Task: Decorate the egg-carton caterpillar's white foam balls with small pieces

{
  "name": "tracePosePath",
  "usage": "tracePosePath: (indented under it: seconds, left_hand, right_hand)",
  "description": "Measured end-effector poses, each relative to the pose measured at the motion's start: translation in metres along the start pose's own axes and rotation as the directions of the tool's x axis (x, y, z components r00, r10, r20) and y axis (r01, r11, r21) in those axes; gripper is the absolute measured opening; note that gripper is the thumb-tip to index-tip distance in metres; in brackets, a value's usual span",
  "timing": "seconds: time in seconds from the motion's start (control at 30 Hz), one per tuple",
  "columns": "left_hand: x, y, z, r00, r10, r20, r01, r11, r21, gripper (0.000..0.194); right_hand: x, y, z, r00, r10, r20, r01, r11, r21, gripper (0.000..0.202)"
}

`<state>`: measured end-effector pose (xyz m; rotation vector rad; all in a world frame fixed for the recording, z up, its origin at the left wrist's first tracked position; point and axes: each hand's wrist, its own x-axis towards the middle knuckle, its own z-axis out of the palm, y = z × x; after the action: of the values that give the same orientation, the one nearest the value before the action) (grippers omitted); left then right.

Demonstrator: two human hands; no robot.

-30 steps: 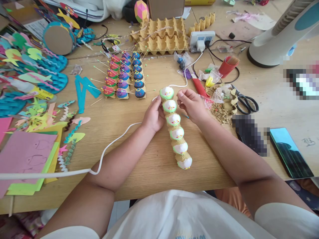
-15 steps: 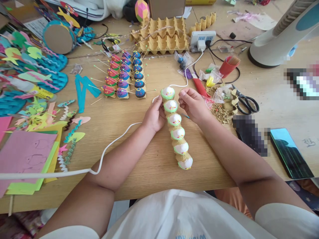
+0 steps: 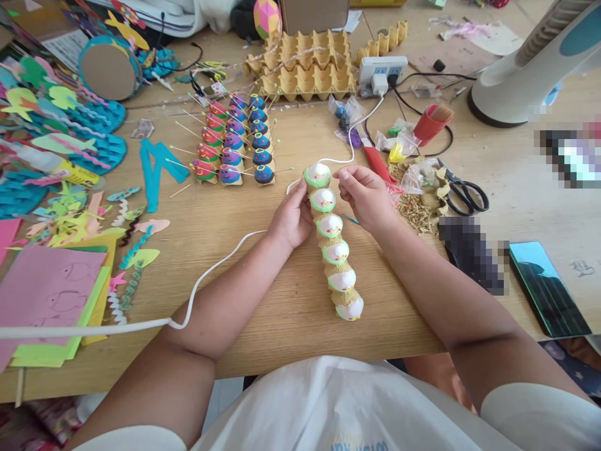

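Observation:
A strip of egg-carton bumps [image 3: 334, 252] with white clay caps, green rims and small red and yellow dots runs lengthwise in front of me. My left hand [image 3: 295, 216] grips its far end from the left, thumb beside the top cap. Just right of that end is my right hand [image 3: 362, 193], its thumb and index finger pinched together; anything between the fingertips is too small to make out. Beyond my hands stand three rows of painted bumps, red [image 3: 205, 170], purple [image 3: 231, 174] and blue [image 3: 263, 174], some with pins stuck in.
Scissors [image 3: 464, 193], a red cup [image 3: 432, 125], clay bags and a phone [image 3: 548, 288] lie right. A power strip [image 3: 382, 67] and egg cartons [image 3: 307, 69] are at the back. Paper sheets [image 3: 51, 294] and cutouts lie left. A white cable [image 3: 201, 275] crosses my left arm.
My right hand has shifted very slightly beside the top cap, its fingers still pinched. My left hand keeps its hold on the strip.

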<state>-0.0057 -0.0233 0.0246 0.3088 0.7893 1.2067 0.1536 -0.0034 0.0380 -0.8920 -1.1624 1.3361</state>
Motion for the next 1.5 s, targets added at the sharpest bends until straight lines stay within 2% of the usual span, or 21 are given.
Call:
tracePosePath:
  seconds: [0.17, 0.43, 0.67, 0.87, 1.33, 1.5]
  left_hand:
    - [0.0001, -0.0006, -0.0001, 1.000, 0.002, -0.009, -0.002, 1.000, -0.007, 0.023]
    - [0.0013, -0.0006, -0.0011, 1.000, -0.018, -0.010, 0.017, 0.999, -0.046, 0.030]
    - [-0.0001, 0.0017, 0.0010, 1.000, -0.031, 0.000, 0.031, 0.999, -0.039, 0.023]
    - [-0.0005, 0.0025, 0.0018, 0.999, -0.036, -0.008, 0.035, 0.999, -0.036, 0.021]
    - [0.0002, 0.0025, 0.0016, 0.999, -0.022, -0.024, 0.022, 1.000, -0.012, 0.017]
    - [-0.0043, 0.0015, 0.0069, 1.000, -0.007, 0.007, 0.007, 1.000, -0.028, 0.024]
  right_hand:
    - [-0.0001, 0.0008, 0.0001, 1.000, 0.017, -0.024, -0.018, 1.000, -0.020, 0.052]
    - [0.0011, 0.0035, -0.0017, 1.000, 0.012, -0.025, -0.011, 1.000, 0.024, 0.041]
    - [0.0029, 0.0040, -0.0015, 0.999, 0.033, -0.024, -0.030, 0.992, 0.125, 0.043]
    - [0.0024, 0.0020, -0.0003, 0.996, 0.070, -0.054, -0.064, 0.992, 0.109, 0.040]
    - [0.0030, 0.0004, -0.0004, 0.996, 0.079, -0.036, -0.073, 0.988, 0.137, 0.041]
    - [0.0019, 0.0028, 0.0000, 0.995, 0.077, -0.069, -0.072, 0.995, 0.074, 0.043]
